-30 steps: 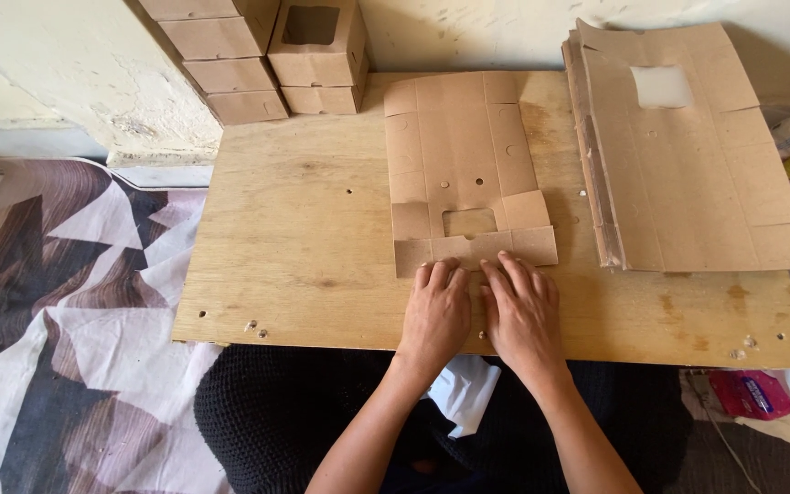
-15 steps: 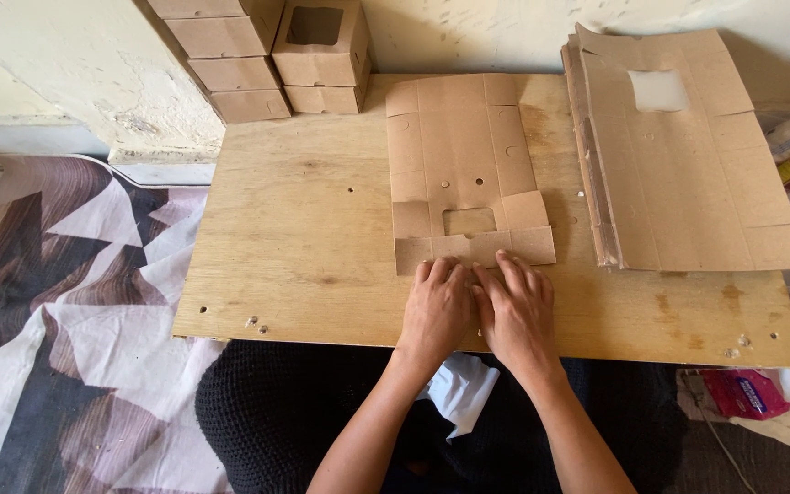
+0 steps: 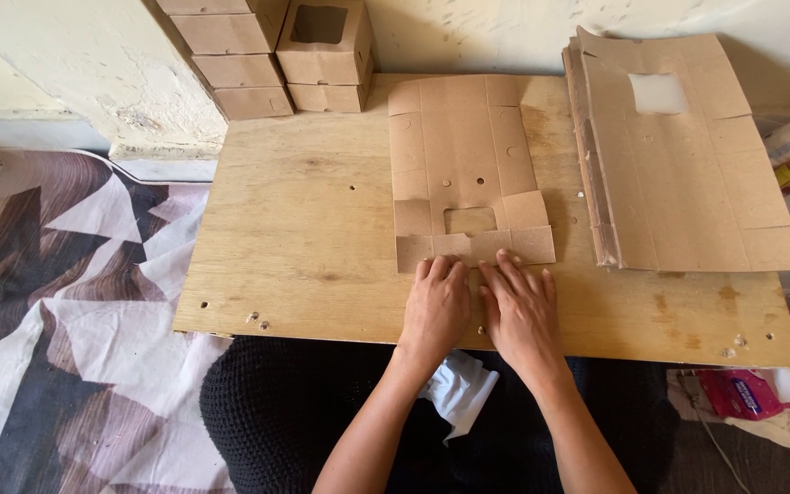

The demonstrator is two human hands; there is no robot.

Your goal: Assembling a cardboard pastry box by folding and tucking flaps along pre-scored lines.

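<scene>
Hands barely shifted — left hand (image 3: 438, 306), right hand (image 3: 521, 311) flat, grip released, pressing cardboard blank (image 3: 468, 169) near edge.

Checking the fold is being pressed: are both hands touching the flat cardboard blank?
Touching. The head view shows the fingertips of the left hand and right hand lying on the near folded edge of the flat cardboard blank.

Only one view is given, taken from a camera worn on the head. The scene is seen steeply from above and quite near, facing the far wall. The flat pale plywood board (image 3: 322, 229) is shown almost whole, its near edge low in the picture.
</scene>
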